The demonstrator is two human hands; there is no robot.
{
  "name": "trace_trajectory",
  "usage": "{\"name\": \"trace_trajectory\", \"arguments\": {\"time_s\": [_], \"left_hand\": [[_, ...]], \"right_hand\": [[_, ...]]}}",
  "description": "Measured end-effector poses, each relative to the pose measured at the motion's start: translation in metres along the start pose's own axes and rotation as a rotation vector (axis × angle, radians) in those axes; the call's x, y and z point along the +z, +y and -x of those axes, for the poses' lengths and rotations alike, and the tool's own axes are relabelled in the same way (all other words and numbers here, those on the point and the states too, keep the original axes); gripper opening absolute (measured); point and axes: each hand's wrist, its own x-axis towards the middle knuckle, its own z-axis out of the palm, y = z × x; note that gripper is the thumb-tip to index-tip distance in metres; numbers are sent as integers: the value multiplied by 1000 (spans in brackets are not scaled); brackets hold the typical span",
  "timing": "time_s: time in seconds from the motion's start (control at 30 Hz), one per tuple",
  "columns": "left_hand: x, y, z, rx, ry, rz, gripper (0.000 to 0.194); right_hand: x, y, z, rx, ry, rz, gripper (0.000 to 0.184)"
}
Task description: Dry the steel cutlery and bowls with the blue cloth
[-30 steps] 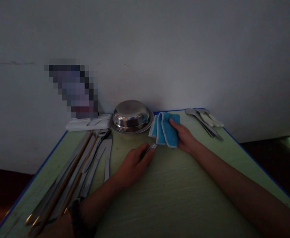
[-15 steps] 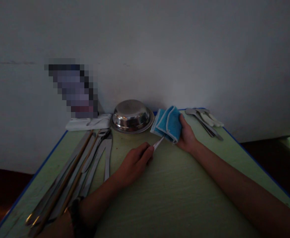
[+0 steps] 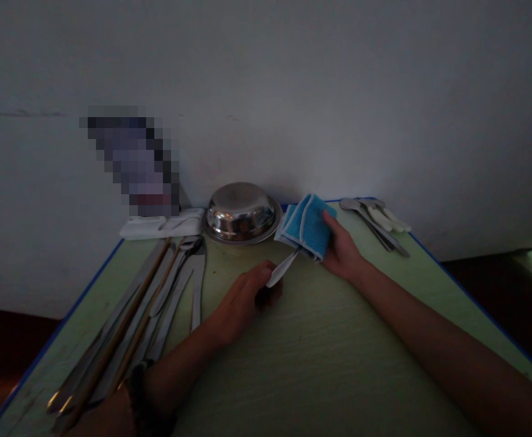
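Note:
My left hand is closed in a pinch at the near end of a piece of cutlery. Its pale, flat handle shows; the far end is hidden in the folded blue cloth, so I cannot tell its kind. My right hand grips that white-edged cloth from the right, thumb on its upper face, folded about the hidden end. Both hands are above the green table, just in front of an upturned steel bowl.
On the left lie several long metal utensils and wooden chopsticks. Spoons and white-handled cutlery lie at the back right. A folded white cloth sits before a blurred-out object leaning on the wall.
The blue cloth has risen slightly, tilted and closed around the cutlery's far end. More of the handle shows now, turned flat side up between my left fingers.

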Motion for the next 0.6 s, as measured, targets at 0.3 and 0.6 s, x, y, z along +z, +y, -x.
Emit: {"name": "trace_trajectory", "arguments": {"time_s": [0.3,0.6], "left_hand": [[-2,4,0,-6,-102,-47,14],[-2,8,2,48,-102,-167,19]], "right_hand": [[0,2,1,39,17,31,27],[0,2,1,54,16,23,28]]}}
